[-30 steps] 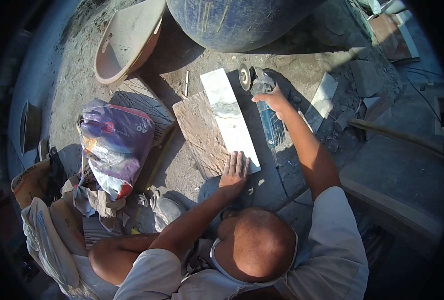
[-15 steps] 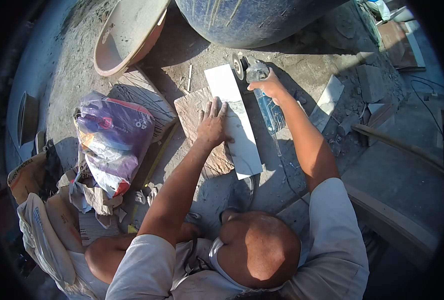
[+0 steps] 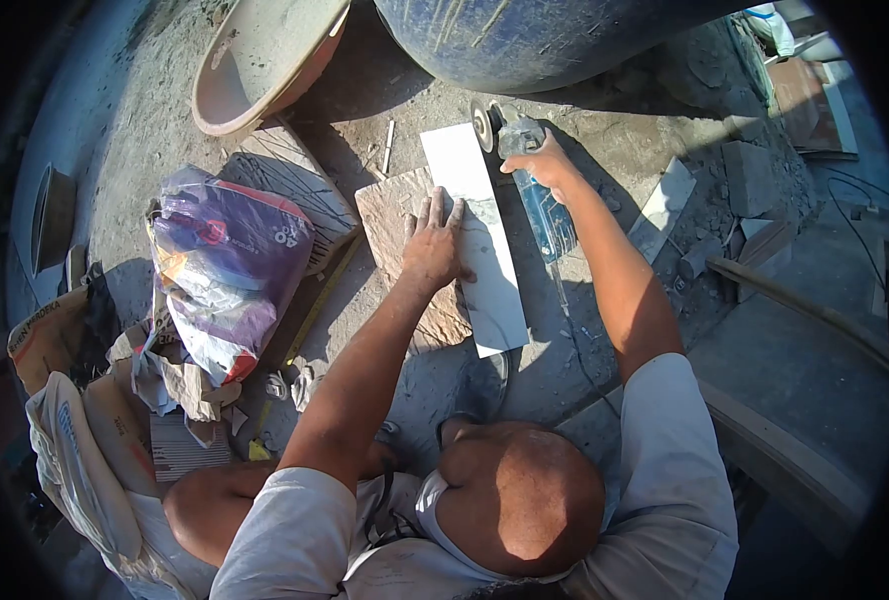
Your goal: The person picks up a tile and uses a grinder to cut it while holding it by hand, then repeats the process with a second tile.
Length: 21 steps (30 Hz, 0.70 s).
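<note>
Just left of right hand (image 3: 550, 168), clenched round angle grinder (image 3: 545, 228): tile (image 3: 497, 292), long axis running away from person; left hand (image 3: 433, 250) flat, pinning it.

- The dusty ground (image 3: 145, 150) holds everything.
- A flat stone slab (image 3: 395, 215) lies in the middle.
- A purple bag (image 3: 230, 260) lies to its left.
- A big bowl (image 3: 260, 55) and a blue barrel (image 3: 535, 30) sit at the top.
- Broken blocks (image 3: 750, 175) lie on the right.

Pale grey short-sleeved T-shirt (image 3: 665, 480), dusty and creased, bare forearms, bare left hand (image 3: 433, 245) and right hand (image 3: 545, 165)
</note>
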Tool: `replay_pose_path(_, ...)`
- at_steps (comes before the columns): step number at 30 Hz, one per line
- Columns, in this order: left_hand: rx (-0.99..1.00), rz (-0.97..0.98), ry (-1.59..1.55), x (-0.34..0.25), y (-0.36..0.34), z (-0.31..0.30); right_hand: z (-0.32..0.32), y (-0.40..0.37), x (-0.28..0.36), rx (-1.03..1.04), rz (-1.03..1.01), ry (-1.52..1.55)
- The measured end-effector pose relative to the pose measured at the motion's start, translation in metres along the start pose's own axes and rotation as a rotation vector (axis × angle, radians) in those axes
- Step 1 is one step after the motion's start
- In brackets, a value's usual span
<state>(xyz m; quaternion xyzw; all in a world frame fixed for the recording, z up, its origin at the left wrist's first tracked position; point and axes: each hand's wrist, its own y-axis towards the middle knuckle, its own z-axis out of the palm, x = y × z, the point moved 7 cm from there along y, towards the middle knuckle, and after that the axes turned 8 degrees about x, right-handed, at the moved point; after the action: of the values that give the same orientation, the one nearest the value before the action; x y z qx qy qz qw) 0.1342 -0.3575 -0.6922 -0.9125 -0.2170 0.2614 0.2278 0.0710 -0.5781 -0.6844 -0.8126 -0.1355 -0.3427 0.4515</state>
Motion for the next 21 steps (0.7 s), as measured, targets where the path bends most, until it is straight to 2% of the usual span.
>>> replay_pose_path(15,0.003,-0.003,0.006,0.000,0.001,0.000,0.003,0.005,-0.002,-0.049,-0.016,-0.075)
replay_pose_path(21,-0.006,0.000,0.013,-0.001,0.001,0.000,0.007,-0.005,-0.004,0.016,0.014,0.010)
